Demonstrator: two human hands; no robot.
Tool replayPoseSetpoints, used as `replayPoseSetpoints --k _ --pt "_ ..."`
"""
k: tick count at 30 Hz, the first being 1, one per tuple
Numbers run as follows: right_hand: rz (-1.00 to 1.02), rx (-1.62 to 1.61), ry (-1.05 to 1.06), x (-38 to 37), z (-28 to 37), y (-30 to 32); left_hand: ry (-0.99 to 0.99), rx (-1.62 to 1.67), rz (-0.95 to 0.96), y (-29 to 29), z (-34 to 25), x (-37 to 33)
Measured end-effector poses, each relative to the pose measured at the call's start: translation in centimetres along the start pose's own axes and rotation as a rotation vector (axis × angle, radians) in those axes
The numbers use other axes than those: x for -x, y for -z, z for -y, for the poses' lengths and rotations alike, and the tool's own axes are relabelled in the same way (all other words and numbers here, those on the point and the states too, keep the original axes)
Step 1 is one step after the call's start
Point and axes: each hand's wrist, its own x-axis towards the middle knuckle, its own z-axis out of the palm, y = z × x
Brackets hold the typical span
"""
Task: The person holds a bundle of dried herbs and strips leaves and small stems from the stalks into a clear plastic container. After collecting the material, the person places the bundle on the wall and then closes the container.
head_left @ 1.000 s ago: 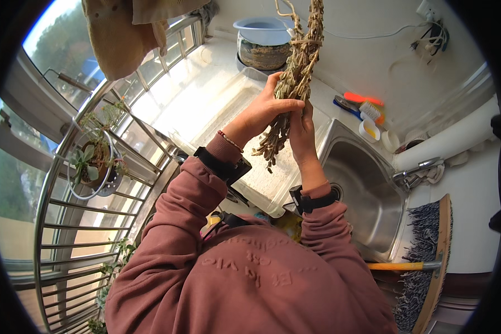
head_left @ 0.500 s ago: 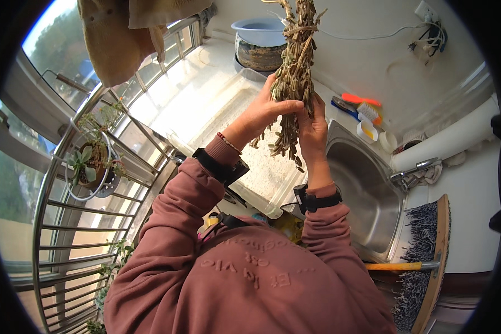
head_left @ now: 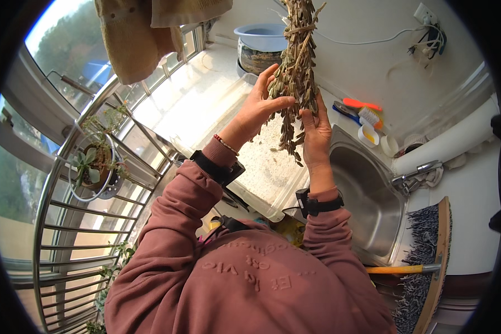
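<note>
A bundle of dried, brown-green seed pods on stalks [head_left: 298, 67] hangs upside down before me, tied round with a dry strand; its top runs out of view. My left hand [head_left: 259, 106] cups its left side, thumb across the front and fingers partly hidden at the back. From the right and a little lower, my right hand [head_left: 317, 133] closes loosely round the edge of the pods, thumb in front. Loose pod tips dangle between both hands. Below lies a shallow clear plastic tray [head_left: 274, 212] with small bits scattered on its pale bottom.
A steel sink [head_left: 367, 206] with a tap [head_left: 417, 172] stands at the right, near brushes [head_left: 367, 114] and small cups. A blue basin [head_left: 261, 38] sits on a pot at the back. Left are a metal railing [head_left: 44, 222] and potted plant [head_left: 94, 164]; a broom [head_left: 428, 267] leans lower right.
My left thumb has drawn back from the pods toward the left, and the grip looks looser. The right hand has shifted slightly down and right. The bundle hangs nearly the same.
</note>
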Motion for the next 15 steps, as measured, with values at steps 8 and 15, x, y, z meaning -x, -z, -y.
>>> replayPoseSetpoints --k 8,15 --pt "0.098 0.009 -0.111 1.5 -1.1 -0.9 0.075 0.031 0.125 -0.3 0.2 0.8" --pt "0.367 0.194 -0.019 1.3 1.3 1.1 -0.010 -0.024 0.086 1.3 -1.1 1.6"
